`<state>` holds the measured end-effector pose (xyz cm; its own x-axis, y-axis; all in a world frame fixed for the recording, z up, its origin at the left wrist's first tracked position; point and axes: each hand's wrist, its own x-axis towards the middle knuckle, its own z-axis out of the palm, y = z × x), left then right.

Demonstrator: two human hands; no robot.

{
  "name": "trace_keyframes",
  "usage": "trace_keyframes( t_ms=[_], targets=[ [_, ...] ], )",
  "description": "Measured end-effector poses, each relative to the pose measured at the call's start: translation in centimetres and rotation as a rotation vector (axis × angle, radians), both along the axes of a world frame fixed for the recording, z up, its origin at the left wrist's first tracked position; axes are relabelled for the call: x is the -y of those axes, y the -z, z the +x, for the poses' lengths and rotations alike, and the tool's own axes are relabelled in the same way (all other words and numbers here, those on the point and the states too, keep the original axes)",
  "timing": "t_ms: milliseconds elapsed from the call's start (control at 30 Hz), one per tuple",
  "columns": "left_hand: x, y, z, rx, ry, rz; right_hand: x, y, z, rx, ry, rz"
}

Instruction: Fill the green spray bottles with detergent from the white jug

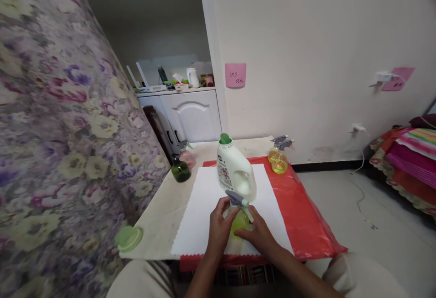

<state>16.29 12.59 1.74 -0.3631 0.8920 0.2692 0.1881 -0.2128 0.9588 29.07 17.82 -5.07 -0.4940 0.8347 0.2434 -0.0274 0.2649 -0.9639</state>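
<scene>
A small yellow-green spray bottle [240, 220] with a grey trigger head stands on a white sheet [200, 216] near the table's front edge. My left hand [220, 225] wraps its left side and my right hand [258, 233] wraps its right side. Just behind it stands a white detergent jug [235, 171] with a green cap. The bottle's lower body is hidden by my fingers.
Another yellow spray bottle [279, 155] stands at the back right on the red plastic cover [306, 221]. A dark green bottle [180, 170] and a pink spray bottle [187, 153] stand at the back left. A green lid [129, 238] lies at the table's front left corner. A floral curtain [61, 130] hangs along the left.
</scene>
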Motion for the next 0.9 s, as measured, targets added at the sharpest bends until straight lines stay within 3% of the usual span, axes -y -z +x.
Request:
trace_keyframes(
  t_ms=[233,433,633,900],
  targets=[
    [0.2,0.1,-1.1,0.030,0.099,-0.018,0.0,-0.3,0.1,0.008,-0.013,-0.013],
    [-0.3,0.9,-0.8,0.058,0.048,0.004,-0.1,-0.1,0.0,-0.003,-0.016,-0.016],
    [-0.1,0.9,-0.9,0.084,0.107,-0.034,0.0,-0.1,0.0,-0.006,-0.013,-0.023],
    [-0.1,1.7,0.7,0.209,-0.080,0.021,0.0,-0.4,-0.1,0.009,-0.004,-0.015]
  ],
)
